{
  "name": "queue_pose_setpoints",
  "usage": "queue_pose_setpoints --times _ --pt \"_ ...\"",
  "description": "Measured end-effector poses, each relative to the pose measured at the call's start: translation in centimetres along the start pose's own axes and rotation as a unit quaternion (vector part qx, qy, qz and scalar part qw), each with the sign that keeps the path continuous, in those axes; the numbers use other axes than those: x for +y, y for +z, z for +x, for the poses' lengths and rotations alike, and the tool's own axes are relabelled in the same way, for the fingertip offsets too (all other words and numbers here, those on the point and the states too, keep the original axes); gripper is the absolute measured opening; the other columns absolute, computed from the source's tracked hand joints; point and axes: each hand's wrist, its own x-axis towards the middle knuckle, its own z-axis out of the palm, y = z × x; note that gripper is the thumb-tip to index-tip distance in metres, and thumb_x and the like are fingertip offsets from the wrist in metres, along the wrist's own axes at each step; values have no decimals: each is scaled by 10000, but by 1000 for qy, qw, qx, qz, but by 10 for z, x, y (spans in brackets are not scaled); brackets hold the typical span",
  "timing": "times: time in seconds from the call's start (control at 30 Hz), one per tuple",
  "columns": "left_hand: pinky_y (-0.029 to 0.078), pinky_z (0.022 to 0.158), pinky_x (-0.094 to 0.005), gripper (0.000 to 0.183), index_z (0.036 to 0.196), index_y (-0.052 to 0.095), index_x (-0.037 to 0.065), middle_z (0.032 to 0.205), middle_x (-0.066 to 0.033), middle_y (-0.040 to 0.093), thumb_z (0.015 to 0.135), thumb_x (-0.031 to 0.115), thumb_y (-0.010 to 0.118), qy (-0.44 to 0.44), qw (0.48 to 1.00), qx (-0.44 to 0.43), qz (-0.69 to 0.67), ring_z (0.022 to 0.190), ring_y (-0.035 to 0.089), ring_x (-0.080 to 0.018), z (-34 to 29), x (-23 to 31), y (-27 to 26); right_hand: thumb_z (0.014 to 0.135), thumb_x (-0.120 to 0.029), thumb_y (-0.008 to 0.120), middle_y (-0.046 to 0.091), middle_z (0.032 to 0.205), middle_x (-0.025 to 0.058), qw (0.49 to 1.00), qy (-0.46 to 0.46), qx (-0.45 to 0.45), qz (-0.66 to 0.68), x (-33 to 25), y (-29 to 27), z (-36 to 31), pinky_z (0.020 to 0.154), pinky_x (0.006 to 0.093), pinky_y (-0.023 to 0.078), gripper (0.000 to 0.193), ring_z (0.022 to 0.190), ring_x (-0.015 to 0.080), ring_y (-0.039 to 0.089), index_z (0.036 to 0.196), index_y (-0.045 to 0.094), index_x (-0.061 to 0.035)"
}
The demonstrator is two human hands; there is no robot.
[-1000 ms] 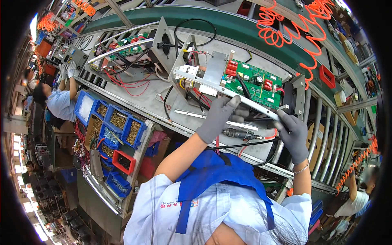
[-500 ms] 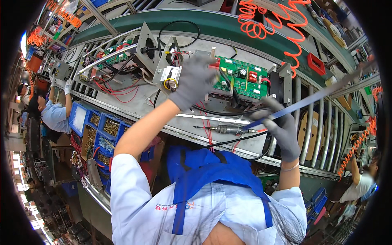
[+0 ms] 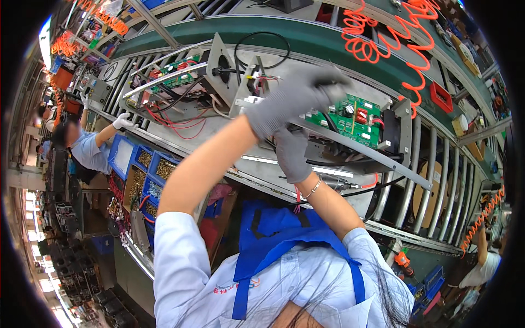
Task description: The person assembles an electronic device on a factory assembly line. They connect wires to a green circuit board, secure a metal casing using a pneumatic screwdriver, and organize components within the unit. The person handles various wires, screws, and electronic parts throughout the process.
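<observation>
My right hand (image 3: 292,154), in a grey glove, is closed on one end of a long flat metal bar (image 3: 377,154). From this grip the bar slants down to the right, across the front of a green circuit board (image 3: 355,123). Above and partly over it is my gloved left hand (image 3: 298,98), reaching across the board's left part. Its fingertips are smeared by motion, so I cannot tell whether they hold anything. The board sits in a metal chassis with a black block and an upright end plate (image 3: 404,128) at the right. A power screwdriver (image 3: 339,183) lies in front of the chassis.
At the left stands another open chassis (image 3: 175,76) with loose red wires. Blue bins (image 3: 124,157) of small metal parts line the bench's near left edge. Bare rollers (image 3: 437,180) continue rightward. Orange coiled hoses (image 3: 418,82) hang overhead. A co-worker (image 3: 90,147) is at far left.
My right hand has moved left beside my left hand, bringing the metal bar down across the chassis. My left hand has shifted right over the board. The whole view has shifted slightly.
</observation>
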Motion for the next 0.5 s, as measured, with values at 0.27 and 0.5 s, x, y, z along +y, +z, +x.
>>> queue_pose_setpoints --times 0.27,0.5 --pt "524 763 -461 252 1026 711 154 973 -156 617 822 300 687 90 964 -85 234 907 646 -362 -14 -36 61 988 -163 582 662 1136 93 996 28 -50 -63 42 -25 11 853 310 531 328 974 141 641 1275 593 -4" --pt "502 668 -419 278 1096 707 135 936 -112 614 819 159 716 105 952 -19 286 783 640 -319 -3 -61 71 987 -198 561 670 1101 99 887 -8 -66 -458 -26 -59 -49 783 332 548 378 926 151 654 1306 579 4"
